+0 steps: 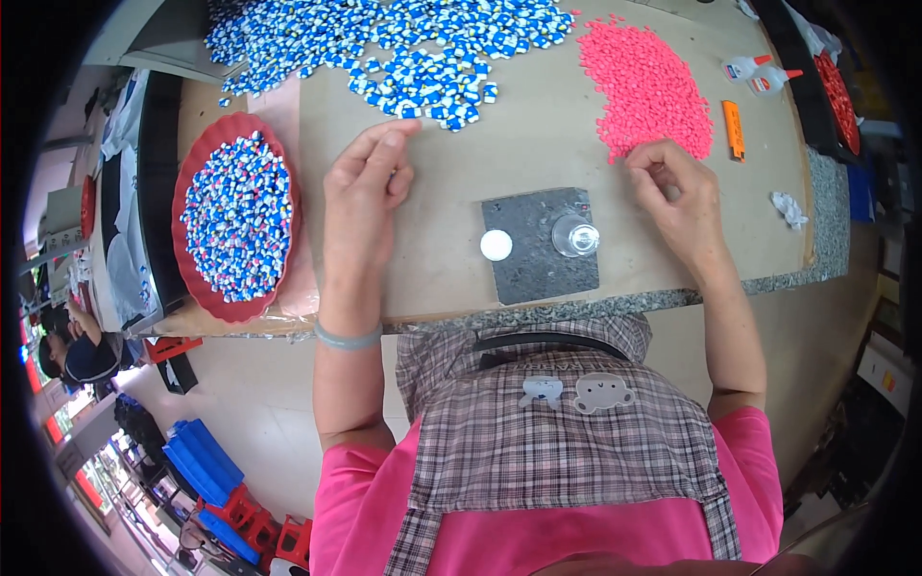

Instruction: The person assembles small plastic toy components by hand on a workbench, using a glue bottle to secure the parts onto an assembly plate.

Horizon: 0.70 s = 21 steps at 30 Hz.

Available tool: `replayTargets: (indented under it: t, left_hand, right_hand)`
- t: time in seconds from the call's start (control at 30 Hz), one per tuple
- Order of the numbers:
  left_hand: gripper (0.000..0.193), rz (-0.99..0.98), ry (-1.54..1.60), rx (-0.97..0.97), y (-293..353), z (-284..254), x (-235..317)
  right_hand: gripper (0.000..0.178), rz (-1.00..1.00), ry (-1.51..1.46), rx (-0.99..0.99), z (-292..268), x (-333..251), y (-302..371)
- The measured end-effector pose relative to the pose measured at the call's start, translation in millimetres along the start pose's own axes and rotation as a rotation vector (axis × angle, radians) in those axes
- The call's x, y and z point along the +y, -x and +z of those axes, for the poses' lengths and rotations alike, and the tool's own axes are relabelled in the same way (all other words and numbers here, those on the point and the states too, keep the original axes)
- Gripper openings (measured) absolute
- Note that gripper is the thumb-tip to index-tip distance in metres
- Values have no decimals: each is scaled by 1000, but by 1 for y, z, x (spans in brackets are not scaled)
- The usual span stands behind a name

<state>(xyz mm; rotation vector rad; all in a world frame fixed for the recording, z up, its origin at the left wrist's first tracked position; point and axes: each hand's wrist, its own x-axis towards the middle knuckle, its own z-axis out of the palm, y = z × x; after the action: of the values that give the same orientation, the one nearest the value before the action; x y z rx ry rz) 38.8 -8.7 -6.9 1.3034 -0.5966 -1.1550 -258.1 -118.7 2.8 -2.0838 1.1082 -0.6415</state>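
Note:
My left hand [367,182] is over the table just in front of a heap of small blue-and-white pieces [423,82]. Its thumb lies against the curled fingers, and whatever they hold is too small to tell. At the near edge of a pile of tiny bright pink pieces [653,91], my right hand [680,197] has thumb and index finger bent together; anything between the tips cannot be made out. Between the hands a dark grey square pad [533,274] lies flat. It bears a white round disc [496,245] and a small clear round container [576,236].
At the left, a red scalloped tray [182,230] holds many blue-and-white pieces with pink bits. Two small white bottles with red tips [759,75], an orange object [734,131] and crumpled white tissue [789,209] lie at the right. Another person [86,346] is far left.

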Motion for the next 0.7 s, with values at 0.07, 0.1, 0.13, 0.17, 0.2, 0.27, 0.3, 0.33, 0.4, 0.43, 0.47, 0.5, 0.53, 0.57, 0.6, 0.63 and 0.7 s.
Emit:
replayTargets:
  t: [0.07, 0.1, 0.13, 0.17, 0.2, 0.27, 0.3, 0.33, 0.4, 0.43, 0.47, 0.5, 0.53, 0.57, 0.6, 0.63, 0.7]
  left_hand:
    - [20, 199, -299, 38, -7, 13, -5]
    - [17, 392, -596, 70, -12, 15, -8]
    - [17, 464, -668, 60, -18, 17, -10]
    - [17, 465, -668, 59, -20, 18, -11]
    - [17, 477, -813, 49, -21, 21, -10]
    - [18, 487, -952, 28, -24, 27, -7]
    - [17, 504, -1004, 26, -26, 28, -7]
    - [18, 521, -1052, 21, -28, 29, -8]
    - [18, 527, -1082, 5, -31, 28, -9]
    - [19, 533, -1118, -3, -32, 28, -9]
    - [19, 532, -1141, -19, -34, 27, -8]
    - [19, 530, -1130, -31, -34, 27, -6]
    - [19, 499, -1160, -62, -35, 27, -3]
    - [18, 467, -1190, -91, -35, 27, -1]
    - [18, 460, -1175, -119, -36, 27, -1]
    - [18, 458, -1172, -122, -36, 27, -1]
    - [17, 476, -1156, -111, -36, 26, -1]
  right_hand:
    - [4, 71, -147, -1, -1, 0, 3]
    - [4, 81, -241, -33, -2, -1, 4]
    - [3, 94, -333, -61, -3, -2, 6]
    - [3, 94, -333, -60, -3, -3, 7]
    - [3, 114, -404, -73, -4, -6, 9]
    - [3, 142, -469, -80, -6, -10, 11]
    - [5, 216, -501, -153, -10, -14, 12]
    - [6, 292, -529, -222, -13, -17, 13]
    - [8, 298, -571, -264, -13, -14, 13]
    - [10, 297, -619, -312, -14, -13, 14]
    - [10, 309, -610, -304, -15, -14, 14]
    - [9, 310, -668, -326, -14, -15, 14]
    - [9, 307, -729, -349, -14, -16, 14]
    - [9, 315, -724, -345, -13, -15, 14]
    - [9, 289, -733, -351, -13, -14, 15]
    - [9, 260, -744, -359, -12, -14, 16]
    - [10, 268, -772, -377, -12, -15, 16]
